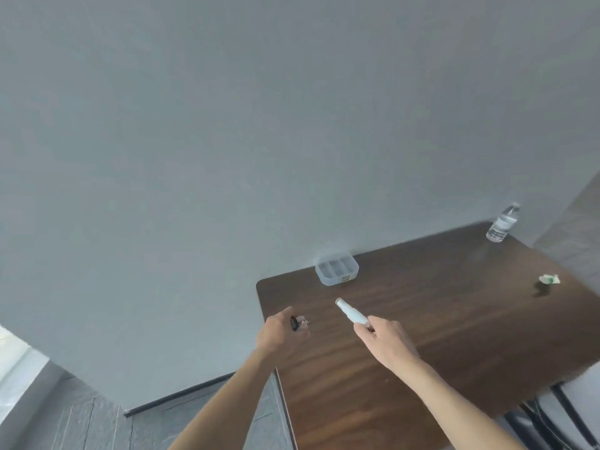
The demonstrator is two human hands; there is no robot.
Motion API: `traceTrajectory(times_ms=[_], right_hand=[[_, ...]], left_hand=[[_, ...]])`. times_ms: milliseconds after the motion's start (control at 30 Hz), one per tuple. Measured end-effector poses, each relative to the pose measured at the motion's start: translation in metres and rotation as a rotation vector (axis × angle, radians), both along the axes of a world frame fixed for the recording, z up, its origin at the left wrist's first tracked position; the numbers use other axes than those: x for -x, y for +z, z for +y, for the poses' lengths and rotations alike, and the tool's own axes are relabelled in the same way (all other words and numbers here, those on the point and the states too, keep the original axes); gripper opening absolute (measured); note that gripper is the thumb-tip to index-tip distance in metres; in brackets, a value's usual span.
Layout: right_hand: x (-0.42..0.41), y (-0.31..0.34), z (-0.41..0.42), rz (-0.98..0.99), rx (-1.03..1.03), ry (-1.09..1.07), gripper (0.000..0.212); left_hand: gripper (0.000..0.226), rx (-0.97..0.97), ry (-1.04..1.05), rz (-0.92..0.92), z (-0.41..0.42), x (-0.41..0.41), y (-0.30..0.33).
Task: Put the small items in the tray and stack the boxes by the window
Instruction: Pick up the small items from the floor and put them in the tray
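We see the right hand [384, 341] gripping one end of a small white bottle [352, 313], which points up and away over the middle of the dark wooden tabletop [438, 319]. The left hand [279, 329], at the tabletop's left edge, holds a small black item [294, 323] with something pale [303, 321] beside it, too blurred for us to identify. A clear divided tray [337, 268] sits at the far edge, near the far left corner. A water bottle [503, 222] stands at the far right corner, and a crumpled white-and-green wrapper [549, 279] lies near the right edge.
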State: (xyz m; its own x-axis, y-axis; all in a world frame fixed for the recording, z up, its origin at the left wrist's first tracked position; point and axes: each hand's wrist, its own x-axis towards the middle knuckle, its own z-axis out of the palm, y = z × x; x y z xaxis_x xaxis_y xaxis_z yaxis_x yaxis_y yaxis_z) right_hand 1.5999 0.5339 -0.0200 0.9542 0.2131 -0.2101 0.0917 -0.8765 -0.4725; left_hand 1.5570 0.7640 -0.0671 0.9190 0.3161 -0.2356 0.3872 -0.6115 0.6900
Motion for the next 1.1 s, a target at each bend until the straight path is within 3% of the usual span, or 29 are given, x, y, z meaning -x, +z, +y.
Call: traceTrajectory(times_ms=[200, 367, 533, 767, 933, 1100], right_hand=[[-0.095, -0.008, 0.033, 0.079, -0.027, 0.059, 0.035], [-0.156, -0.026, 0.046, 0.143, -0.016, 0.143, 0.035], [-0.221, -0.047, 0.044, 0.219, -0.024, 0.233, 0.036], [-0.315, -0.077, 0.044, 0.27, 0.11, 0.418, 0.019], [-0.364, -0.101, 0.061, 0.187, 0.062, 0.466, 0.056], [-0.395, -0.131, 0.075, 0.268, -0.017, 0.431, 0.027]], left_hand=[[0.05, 0.247, -0.133, 0.034, 0.021, -0.096, -0.005], [0.052, 0.329, -0.213, 0.069, 0.022, -0.156, -0.011], [0.056, 0.351, -0.136, 0.073, 0.02, -0.198, -0.024], [0.061, 0.285, -0.098, 0.079, 0.003, -0.259, -0.046], [0.062, 0.236, -0.081, 0.077, -0.01, -0.3, -0.068], [0.064, 0.202, -0.025, 0.133, -0.01, -0.322, -0.085]])
